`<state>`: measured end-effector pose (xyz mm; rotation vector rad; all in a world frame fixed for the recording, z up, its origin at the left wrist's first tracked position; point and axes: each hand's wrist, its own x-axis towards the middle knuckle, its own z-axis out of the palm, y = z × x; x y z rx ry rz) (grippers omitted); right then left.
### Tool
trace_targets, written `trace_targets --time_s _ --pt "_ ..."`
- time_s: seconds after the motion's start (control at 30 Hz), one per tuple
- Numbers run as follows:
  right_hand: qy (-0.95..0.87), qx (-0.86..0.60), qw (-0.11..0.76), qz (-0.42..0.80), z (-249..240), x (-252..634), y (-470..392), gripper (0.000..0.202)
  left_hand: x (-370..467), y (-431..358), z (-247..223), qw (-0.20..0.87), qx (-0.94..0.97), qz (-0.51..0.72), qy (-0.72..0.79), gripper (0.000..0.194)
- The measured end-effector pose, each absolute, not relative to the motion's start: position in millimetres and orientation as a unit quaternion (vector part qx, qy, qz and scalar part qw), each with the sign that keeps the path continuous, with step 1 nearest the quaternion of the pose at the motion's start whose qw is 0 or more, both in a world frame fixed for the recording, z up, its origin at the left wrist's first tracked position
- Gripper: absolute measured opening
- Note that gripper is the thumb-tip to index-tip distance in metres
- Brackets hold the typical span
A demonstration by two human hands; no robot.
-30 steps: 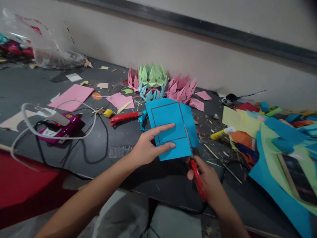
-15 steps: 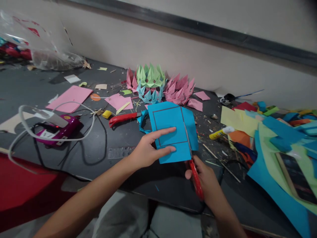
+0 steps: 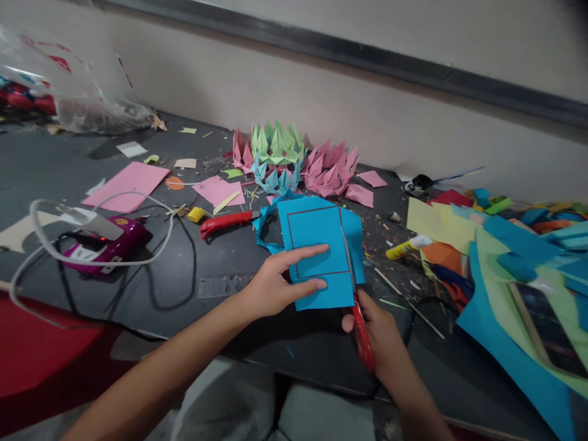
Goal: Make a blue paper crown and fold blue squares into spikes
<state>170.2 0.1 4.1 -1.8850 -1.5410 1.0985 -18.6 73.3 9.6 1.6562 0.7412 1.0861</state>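
Observation:
My left hand (image 3: 280,278) grips a sheet of blue paper (image 3: 319,229), thumb and forefinger lying across its face and the other fingers hidden behind. Dark lines form a rectangle on the paper. My right hand (image 3: 374,327) is closed round the red handles of a pair of scissors (image 3: 362,337). Their blades run up along the right-hand line, and a blue flap (image 3: 353,245) stands off on the far side of the cut. Just behind the paper lies a folded blue paper piece (image 3: 264,229), beside a red-handled cutter (image 3: 225,222).
Folded paper crowns, one green (image 3: 278,144) and one pink (image 3: 331,171), stand near the wall. Left are a purple power adapter (image 3: 108,245) with looping cables and a pink sheet (image 3: 131,184). Right are a glue stick (image 3: 407,247), coloured papers (image 3: 487,306) and a phone (image 3: 549,327).
The blue paper sits slightly lower in view and the flap looks narrower. Both hands keep their grips; the scissors stay on the right-hand line. The whole view has shifted a little.

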Motion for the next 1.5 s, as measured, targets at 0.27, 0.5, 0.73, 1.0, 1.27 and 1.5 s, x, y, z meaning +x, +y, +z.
trace_targets --time_s 0.27,0.5,0.73,1.0,1.27,1.5 --pt "-0.579 -0.673 0.257 0.382 6 170 3 0.024 -17 71 7 0.512 0.685 0.432 0.286 0.046" --pt "-0.562 -0.676 0.275 0.389 6 166 4 0.027 -17 71 8 0.515 0.683 0.433 0.285 0.046" --pt "-0.564 -0.678 0.275 0.383 4 168 6 0.031 -16 70 8 0.512 0.694 0.419 0.285 0.046" --pt "-0.551 -0.670 0.281 0.410 -2 170 4 0.029 -17 70 9 0.530 0.688 0.411 0.278 0.046" --pt "-0.523 -0.677 0.296 0.424 2 167 5 0.032 -17 69 9 0.544 0.682 0.405 0.274 0.046" --pt "-0.515 -0.675 0.318 0.422 -5 171 7 0.037 -17 70 11 0.546 0.689 0.403 0.254 0.046"
